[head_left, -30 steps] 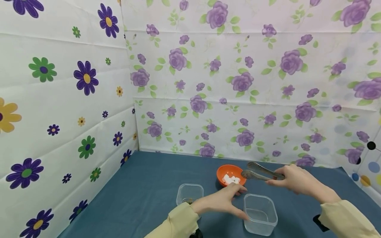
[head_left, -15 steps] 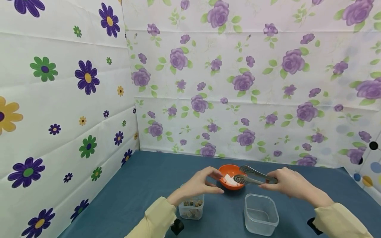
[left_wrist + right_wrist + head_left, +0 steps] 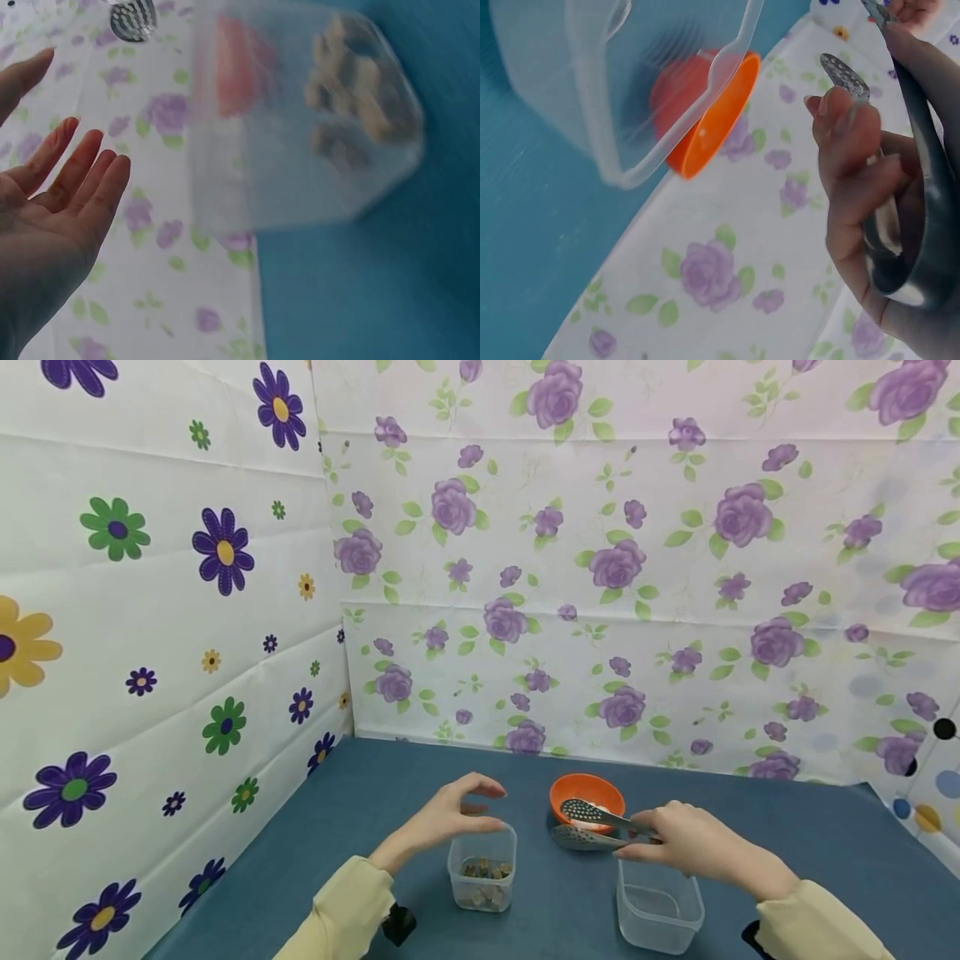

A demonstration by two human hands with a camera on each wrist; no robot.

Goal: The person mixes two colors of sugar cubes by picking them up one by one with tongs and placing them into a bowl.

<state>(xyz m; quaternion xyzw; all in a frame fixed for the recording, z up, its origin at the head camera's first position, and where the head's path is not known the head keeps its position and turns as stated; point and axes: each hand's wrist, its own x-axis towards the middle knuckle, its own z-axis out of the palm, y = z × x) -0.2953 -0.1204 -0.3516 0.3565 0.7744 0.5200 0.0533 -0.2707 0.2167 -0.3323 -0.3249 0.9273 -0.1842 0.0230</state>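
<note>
My left hand (image 3: 450,817) hovers with loosely bent, parted fingers beside and above a small clear plastic container (image 3: 491,843). Several brown chunks (image 3: 486,870) lie in that container; they are blurred in the left wrist view. Metal tongs (image 3: 592,812) with perforated heads are gripped by my right hand (image 3: 682,842), their arms spread apart. The tong heads hang in front of an orange bowl (image 3: 576,785), partly covering the white pieces inside it. No piece shows between the heads. A second clear container (image 3: 662,928) stands below my right hand, its back rim hidden by the hand.
A blue cloth (image 3: 360,827) covers the table. Behind it rises a rose-patterned sheet (image 3: 525,610), and a daisy-patterned sheet (image 3: 172,635) closes off the left side.
My left hand has moved left, away from the right container and past the bowl, uncovering the left container. The tongs have moved left and down, across the bowl's front.
</note>
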